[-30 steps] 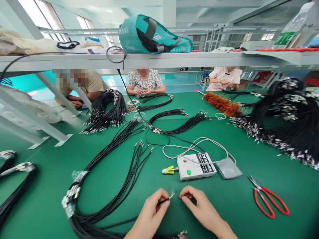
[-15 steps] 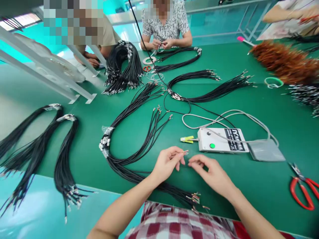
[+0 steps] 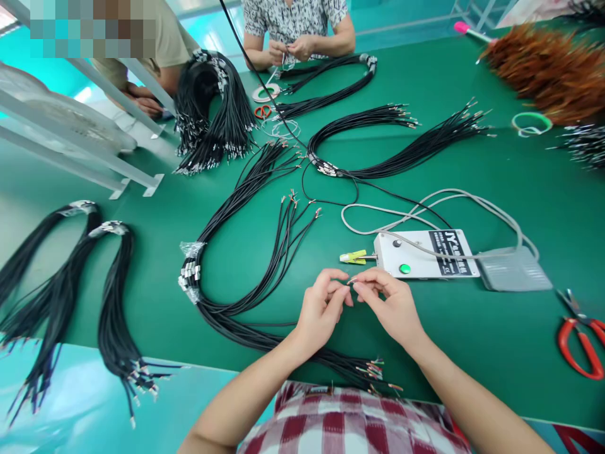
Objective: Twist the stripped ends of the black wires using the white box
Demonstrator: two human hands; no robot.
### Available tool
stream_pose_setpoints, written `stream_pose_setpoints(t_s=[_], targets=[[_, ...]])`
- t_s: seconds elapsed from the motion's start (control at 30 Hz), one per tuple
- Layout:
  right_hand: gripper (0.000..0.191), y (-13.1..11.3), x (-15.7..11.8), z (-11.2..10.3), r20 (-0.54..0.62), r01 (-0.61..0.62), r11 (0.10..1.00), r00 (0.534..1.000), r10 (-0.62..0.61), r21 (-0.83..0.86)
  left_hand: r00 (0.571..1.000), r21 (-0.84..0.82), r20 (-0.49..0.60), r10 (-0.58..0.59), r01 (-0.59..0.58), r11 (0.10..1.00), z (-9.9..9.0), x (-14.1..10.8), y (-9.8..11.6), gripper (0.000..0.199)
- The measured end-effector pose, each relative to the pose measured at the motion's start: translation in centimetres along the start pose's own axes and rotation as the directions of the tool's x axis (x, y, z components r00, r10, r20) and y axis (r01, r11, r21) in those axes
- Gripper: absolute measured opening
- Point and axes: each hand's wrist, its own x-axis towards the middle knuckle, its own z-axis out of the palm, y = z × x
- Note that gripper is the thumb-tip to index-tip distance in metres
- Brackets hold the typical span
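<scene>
My left hand [image 3: 321, 315] pinches the end of a black cable, whose thin bare wires [image 3: 350, 282] poke out between the fingertips. Thumb and fingers of my right hand [image 3: 390, 306] are closed on those wire tips, close against the left fingers. The cable appears to run back under my left hand to a bent bundle of black cables [image 3: 215, 313], bound with clear wrap at its middle. Several stripped ends of that bundle lie near my shirt. Just beyond my hands a white box [image 3: 411, 252] with a green button has a yellow clip-like tip [image 3: 353, 257].
Red-handled pliers [image 3: 579, 337] lie at the right. More cable bundles [image 3: 397, 157] are spread across the green table [image 3: 265, 252]. Grey frame legs [image 3: 80, 157] stand at the left. Two people sit across the table. A brown feathery duster [image 3: 534, 69] lies far right.
My right hand has moved left and up to meet my left hand and has closed on the wire tips. The view has shifted slightly.
</scene>
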Motion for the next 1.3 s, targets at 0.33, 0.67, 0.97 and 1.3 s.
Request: stream_pose_setpoints(t_s=[0.33, 0.67, 0.97, 1.3], targets=[[0.028, 0.4, -0.4, 1.0, 0.1, -0.256, 0.918, 0.967, 0.236, 0.303, 0.987, -0.265, 0.15, -0.063, 0.102, 0.959, -0.6, 0.2, -0.5, 0.038], [0.029, 0.4, -0.2, 2.3, 0.058, -0.188, 0.941, 0.982, 0.179, 0.282, 0.995, -0.273, 0.092, -0.035, 0.059, 0.96, 0.0, -0.3, -0.3, 0.048], [0.026, -0.1, -1.2, 0.6, 0.136, -0.106, 0.975, 0.987, 0.081, 0.193, 0.971, 0.15, 0.122, 0.207, -0.224, 0.963, -0.2, -1.3, -0.5, 0.031], [0.024, 0.9, -2.2, 0.8, 0.104, 0.005, 0.996, 0.995, -0.014, 0.088, 0.935, 0.145, -0.154, 0.32, -0.299, 0.943, 1.9, -0.8, 0.2, 0.01]])
